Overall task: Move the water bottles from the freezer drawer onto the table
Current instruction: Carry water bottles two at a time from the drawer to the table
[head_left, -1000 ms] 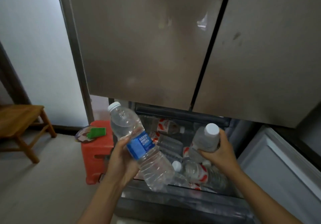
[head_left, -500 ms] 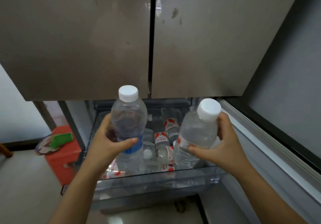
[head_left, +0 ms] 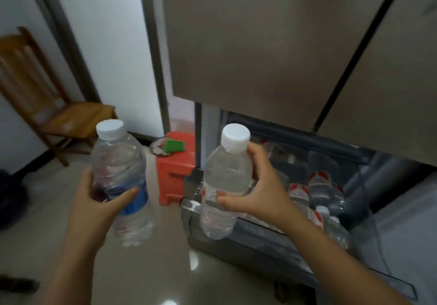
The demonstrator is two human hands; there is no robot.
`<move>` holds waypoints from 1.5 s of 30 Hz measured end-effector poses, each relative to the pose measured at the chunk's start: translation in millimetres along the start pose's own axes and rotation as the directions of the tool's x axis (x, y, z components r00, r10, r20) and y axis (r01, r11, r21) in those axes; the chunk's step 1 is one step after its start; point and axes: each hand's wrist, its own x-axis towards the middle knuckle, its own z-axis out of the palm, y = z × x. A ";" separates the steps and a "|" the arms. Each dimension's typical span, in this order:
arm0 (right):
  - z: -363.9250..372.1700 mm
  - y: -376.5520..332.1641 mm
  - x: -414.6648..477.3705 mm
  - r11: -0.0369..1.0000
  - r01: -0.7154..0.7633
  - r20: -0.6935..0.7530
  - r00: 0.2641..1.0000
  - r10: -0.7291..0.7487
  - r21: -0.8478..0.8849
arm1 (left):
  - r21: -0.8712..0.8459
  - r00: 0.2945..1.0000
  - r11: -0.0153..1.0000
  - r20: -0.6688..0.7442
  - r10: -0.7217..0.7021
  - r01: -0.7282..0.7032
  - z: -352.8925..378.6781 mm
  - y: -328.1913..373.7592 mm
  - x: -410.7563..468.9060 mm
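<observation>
My left hand (head_left: 99,200) grips a clear water bottle with a blue label (head_left: 121,177), held upright over the floor, white cap on top. My right hand (head_left: 257,186) grips a second clear bottle (head_left: 224,179) with a white cap, upright above the left front corner of the open freezer drawer (head_left: 260,241). Several more bottles with red and white labels (head_left: 316,186) lie inside the drawer, to the right of my right hand. No table is in view.
The closed fridge doors (head_left: 272,44) hang above the drawer. A red plastic stool (head_left: 176,174) with a green item (head_left: 174,145) on it stands left of the fridge. A wooden chair (head_left: 47,106) stands at the far left by the wall. Tiled floor lies below my arms.
The view has swung left, away from the drawer. Both bottles have come out from over the drawer; the left one is over the floor, the right one at the drawer's corner.
</observation>
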 end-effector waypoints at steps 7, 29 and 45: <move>85.9 9.8 66.1 0.993 0.037 0.350 0.934 -0.073 0.108 | 0.100 0.918 0.987 -0.388 -0.076 0.124 -85.3 -12.3 -58.3; 181.6 3.4 -30.9 0.925 0.237 0.876 0.319 -0.362 0.296 | 0.045 0.113 0.940 -0.994 0.007 0.337 -3.8 21.9 -360.3; 271.0 -40.6 -180.5 0.885 0.287 0.930 -0.095 -0.354 0.366 | -0.113 -0.429 0.926 -0.901 0.057 0.359 22.4 48.5 -556.6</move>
